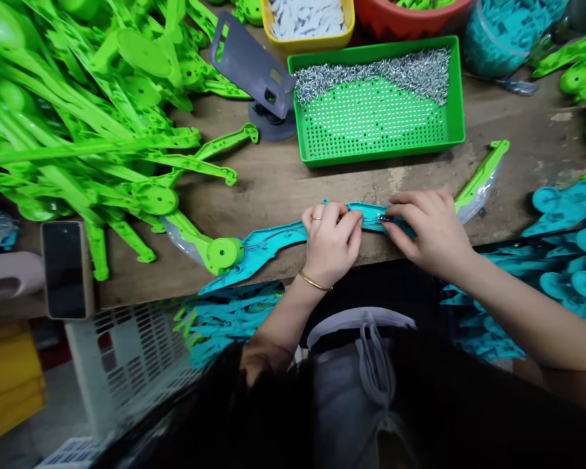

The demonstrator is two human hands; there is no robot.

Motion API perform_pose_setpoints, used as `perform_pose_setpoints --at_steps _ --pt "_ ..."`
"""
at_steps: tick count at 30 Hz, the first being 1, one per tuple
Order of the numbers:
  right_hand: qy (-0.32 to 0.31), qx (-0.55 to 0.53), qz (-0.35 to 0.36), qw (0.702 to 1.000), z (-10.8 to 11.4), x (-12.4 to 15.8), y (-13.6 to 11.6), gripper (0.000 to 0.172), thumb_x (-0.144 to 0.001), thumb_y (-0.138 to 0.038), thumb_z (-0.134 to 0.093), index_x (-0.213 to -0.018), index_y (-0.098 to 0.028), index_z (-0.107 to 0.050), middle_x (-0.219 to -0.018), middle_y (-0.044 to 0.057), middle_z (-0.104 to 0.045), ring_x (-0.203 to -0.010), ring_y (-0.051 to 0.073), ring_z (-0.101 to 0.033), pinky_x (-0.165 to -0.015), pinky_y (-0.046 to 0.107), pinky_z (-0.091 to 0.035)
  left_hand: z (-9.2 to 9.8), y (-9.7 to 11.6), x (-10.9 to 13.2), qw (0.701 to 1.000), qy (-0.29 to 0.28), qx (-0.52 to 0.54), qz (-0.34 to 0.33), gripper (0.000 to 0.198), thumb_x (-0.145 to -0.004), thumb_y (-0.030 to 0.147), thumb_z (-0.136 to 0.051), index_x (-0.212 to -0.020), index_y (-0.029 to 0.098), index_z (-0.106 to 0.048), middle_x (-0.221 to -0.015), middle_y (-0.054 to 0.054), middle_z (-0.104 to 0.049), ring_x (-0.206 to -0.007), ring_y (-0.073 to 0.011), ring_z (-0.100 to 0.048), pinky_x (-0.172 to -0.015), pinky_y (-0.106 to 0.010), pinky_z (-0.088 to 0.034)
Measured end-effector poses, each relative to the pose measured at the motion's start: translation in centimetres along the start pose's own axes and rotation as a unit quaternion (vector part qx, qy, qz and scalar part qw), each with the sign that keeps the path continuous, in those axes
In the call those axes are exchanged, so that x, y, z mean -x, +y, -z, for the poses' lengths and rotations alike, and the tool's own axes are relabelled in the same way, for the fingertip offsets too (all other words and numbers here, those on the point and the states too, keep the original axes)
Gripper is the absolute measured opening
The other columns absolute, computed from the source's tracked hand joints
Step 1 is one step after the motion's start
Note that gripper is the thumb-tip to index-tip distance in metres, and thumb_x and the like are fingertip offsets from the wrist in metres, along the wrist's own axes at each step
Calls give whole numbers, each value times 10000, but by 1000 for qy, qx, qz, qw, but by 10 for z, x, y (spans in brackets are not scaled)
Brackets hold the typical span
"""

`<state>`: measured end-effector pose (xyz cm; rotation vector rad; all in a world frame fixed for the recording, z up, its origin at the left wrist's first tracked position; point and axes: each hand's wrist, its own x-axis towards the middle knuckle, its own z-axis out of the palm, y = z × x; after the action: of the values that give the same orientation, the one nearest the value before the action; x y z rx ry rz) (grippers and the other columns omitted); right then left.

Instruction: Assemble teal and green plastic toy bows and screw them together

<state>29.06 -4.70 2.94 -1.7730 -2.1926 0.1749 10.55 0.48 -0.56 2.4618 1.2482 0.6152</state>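
Observation:
A long teal plastic shell, shaped like the half of a toy bow, lies open side up along the table's front edge. A thin wire runs inside it. At its left end sits a green limb with a round hub; another green limb sticks out past the right end. My left hand is closed over the shell's middle, fingertips bent together at its inside. Between the thumb and fingers of my right hand is a small dark part, held at the shell's channel. My right palm hides the shell's right end.
Behind the shell stands a green basket with many screws. A grey phone stand is beside it. Green limbs pile up at left, near a phone. Teal shells lie at right. A yellow tub stands behind.

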Motion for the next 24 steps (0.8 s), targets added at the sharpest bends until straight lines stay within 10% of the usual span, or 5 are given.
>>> perform_pose_setpoints --at_steps 24 --pt "44 8 -29 999 -3 24 16 89 -881 -290 -596 -897 -208 -625 -1071 65 -682 -1006 228 -592 -1001 437 -373 3 13 -1 994 41 22 -100 151 -911 317 -579 -936 213 -686 -939 -54 -656 -910 -210 -564 -913 -414 -313"
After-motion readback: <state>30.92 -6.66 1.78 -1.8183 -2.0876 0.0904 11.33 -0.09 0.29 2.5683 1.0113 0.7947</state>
